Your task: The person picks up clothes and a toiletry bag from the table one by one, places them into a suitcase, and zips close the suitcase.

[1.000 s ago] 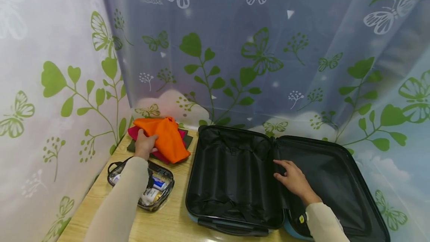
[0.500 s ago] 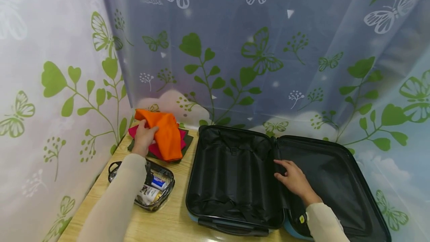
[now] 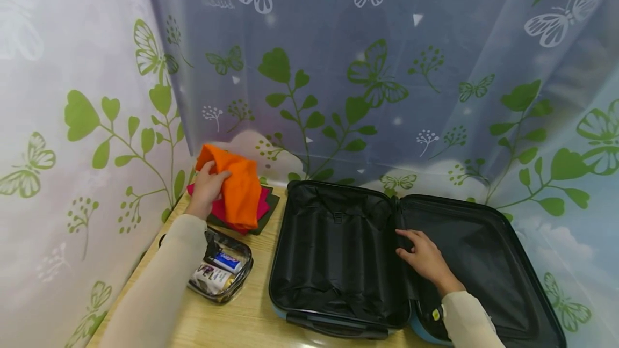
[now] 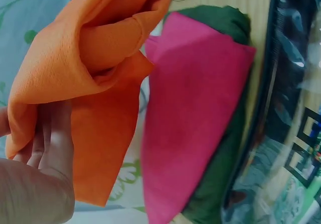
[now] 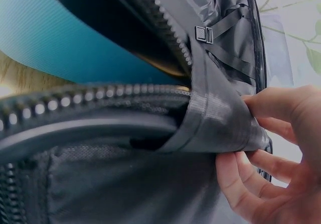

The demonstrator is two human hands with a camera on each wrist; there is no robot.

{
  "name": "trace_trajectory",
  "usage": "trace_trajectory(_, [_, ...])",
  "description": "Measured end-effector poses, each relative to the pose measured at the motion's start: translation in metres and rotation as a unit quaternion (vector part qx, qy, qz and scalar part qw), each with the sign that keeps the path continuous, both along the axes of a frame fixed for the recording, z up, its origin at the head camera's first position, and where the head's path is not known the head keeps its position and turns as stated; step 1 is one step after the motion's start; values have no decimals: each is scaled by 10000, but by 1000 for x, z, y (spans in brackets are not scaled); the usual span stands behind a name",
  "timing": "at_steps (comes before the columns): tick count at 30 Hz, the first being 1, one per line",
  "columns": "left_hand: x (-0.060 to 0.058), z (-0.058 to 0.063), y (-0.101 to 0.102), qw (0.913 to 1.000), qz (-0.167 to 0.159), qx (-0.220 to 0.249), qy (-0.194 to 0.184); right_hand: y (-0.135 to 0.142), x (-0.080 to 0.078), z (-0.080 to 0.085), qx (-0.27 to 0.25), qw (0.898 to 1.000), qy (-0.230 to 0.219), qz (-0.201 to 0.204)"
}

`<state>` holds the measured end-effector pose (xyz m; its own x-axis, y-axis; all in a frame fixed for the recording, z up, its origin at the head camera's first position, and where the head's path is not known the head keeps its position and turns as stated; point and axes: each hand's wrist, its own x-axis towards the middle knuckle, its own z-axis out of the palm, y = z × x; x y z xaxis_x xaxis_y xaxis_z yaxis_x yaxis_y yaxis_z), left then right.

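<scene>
My left hand (image 3: 207,191) grips an orange cloth (image 3: 242,189), raised at the back left with its lower end hanging down. The left wrist view shows the fingers tucked under a fold of it. Beneath lie a folded pink cloth (image 4: 195,83) and a dark green cloth (image 4: 210,189). My right hand (image 3: 425,259) is over the hinge side of an open black suitcase (image 3: 319,262). Its fingers, spread and slightly bent, rest on the fabric strip (image 5: 220,118) that joins the suitcase's two halves.
A clear pouch (image 3: 224,294) with black trim lies on the wooden table (image 3: 256,316), under my left forearm; tubes show inside. The suitcase lid (image 3: 474,267) lies folded out to the right. Printed curtains (image 3: 309,69) stand close behind and at both sides.
My left hand has lifted the orange cloth up off the pile, toward the back curtain, uncovering more of the pink cloth. My right hand has stayed at the hinge.
</scene>
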<state>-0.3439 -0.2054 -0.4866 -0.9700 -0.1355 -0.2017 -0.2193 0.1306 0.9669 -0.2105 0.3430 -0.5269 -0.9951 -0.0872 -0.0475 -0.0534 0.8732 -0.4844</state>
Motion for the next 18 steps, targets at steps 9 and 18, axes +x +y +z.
trace_trajectory(9, [3, 28, 18, 9983, -508, 279, 20, -1, 1, 2, 22, 10000, 25, 21])
trace_trajectory(18, [12, 54, 47, 9934, -1047, 452, 160, -1, 2, 2, -44, 10000, -64, -9])
